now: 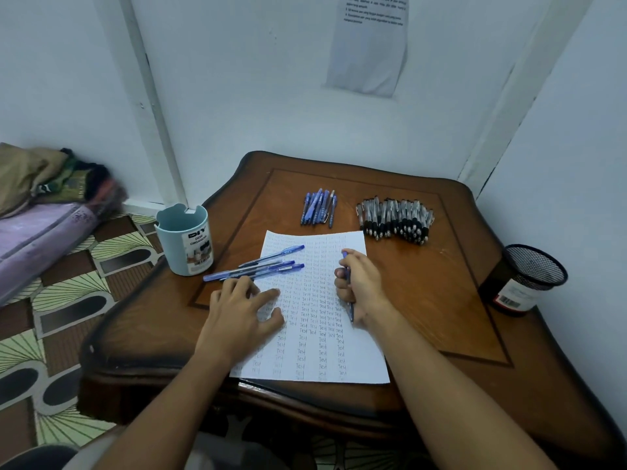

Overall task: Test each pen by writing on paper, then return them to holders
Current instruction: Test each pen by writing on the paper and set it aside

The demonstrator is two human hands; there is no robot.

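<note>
The right hand (361,286) grips a blue pen (348,293) over the paper (319,351), which lies at the near edge of the tabletop (424,300). The left hand (242,308) presses flat on the paper's left side, fingers spread. Three blue pens (258,266) lie just beyond it. A light blue holder (185,239) stands at the left edge, a black mesh holder (524,279) at the right edge.

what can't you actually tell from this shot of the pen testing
Head view only:
- Inside of the blue holder and the mesh holder: walls and angle hide any pens.
- Pen in the right hand: fingers cover its middle.
- Wall notice: top cut off, print too small.
- Paper under the left hand: covered.
</note>
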